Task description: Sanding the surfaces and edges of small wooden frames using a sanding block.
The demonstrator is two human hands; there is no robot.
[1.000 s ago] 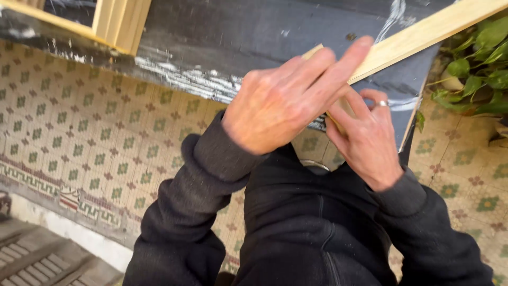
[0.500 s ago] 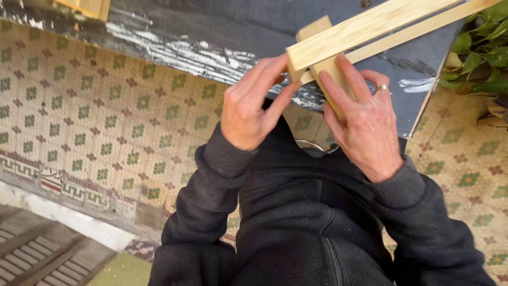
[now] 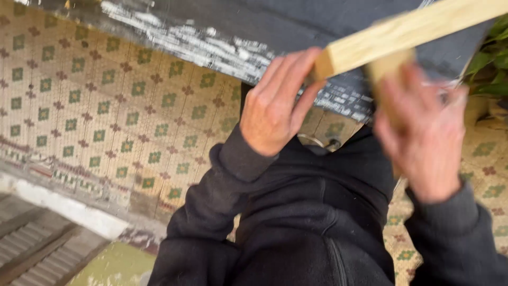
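A long pale wooden strip [image 3: 407,29] slants across the top right, above a dark board. My left hand [image 3: 275,108] grips its near cut end with fingers and thumb. A second, shorter piece of pale wood [image 3: 389,66] sits just under the strip. My right hand [image 3: 426,137], blurred by motion, is wrapped around that piece from below. Both arms are in black sleeves, and my black top fills the lower middle of the view.
The dark board [image 3: 211,26] with white paint smears runs along the top. Below it lies a patterned tiled floor [image 3: 106,116], with a step edge and a grating [image 3: 32,243] at lower left. Green plant leaves [image 3: 495,63] stand at the right edge.
My hands have drawn apart along the wood. The left stays at the strip's end, while the right has shifted right and is blurred. The strip now sits higher in view.
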